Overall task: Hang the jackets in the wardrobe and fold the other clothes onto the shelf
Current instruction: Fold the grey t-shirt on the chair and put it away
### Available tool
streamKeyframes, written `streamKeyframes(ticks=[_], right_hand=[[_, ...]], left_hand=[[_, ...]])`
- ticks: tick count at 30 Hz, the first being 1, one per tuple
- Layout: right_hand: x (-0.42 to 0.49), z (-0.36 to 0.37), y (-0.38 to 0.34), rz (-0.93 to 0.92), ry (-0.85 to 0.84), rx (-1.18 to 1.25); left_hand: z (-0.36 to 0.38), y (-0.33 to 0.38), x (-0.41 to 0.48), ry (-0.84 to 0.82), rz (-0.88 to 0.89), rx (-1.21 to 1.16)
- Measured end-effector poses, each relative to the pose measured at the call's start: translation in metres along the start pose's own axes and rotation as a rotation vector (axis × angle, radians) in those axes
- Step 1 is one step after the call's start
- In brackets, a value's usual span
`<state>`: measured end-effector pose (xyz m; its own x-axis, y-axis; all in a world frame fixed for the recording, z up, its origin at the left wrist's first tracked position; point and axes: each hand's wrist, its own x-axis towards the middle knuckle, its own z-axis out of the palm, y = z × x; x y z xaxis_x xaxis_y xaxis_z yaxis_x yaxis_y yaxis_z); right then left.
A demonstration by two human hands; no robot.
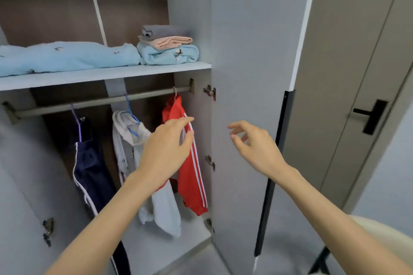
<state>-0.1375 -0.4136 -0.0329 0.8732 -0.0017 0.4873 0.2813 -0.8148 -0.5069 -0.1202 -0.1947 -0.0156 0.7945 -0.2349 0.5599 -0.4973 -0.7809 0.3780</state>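
Fingers (pixel 186 119) of left hand (pixel 166 145) apart, empty, just before red jacket (pixel 190 176) hanging vertical at right end of rail (pixel 100 101); right hand (pixel 254 147) farther, loose.

A grey-brown room door (pixel 335 73) is seen on the right. A black handle (pixel 373 116) is fixed to it. A pale wall (pixel 393 174) is seen beside it.

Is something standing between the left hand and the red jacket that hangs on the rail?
Nothing visible does. The left hand, fingers relaxed, is directly in front of the red jacket at its shoulder; whether it touches the cloth I cannot tell. The wardrobe door stands open at the right, and the white jacket hangs apart at the left.
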Motion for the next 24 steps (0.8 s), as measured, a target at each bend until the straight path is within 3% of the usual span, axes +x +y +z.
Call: streamKeyframes(ticks=[10,24], right_hand=[[-0.194,-0.105,0.084,0.362,0.134,-0.091],[-0.487,-0.235,0.232,0.922,0.302,-0.194]], left_hand=[[0.071,0.131,-0.076,-0.244,0.197,-0.171],[0.268,0.397,-0.205,-0.754,0.468,-0.417]])
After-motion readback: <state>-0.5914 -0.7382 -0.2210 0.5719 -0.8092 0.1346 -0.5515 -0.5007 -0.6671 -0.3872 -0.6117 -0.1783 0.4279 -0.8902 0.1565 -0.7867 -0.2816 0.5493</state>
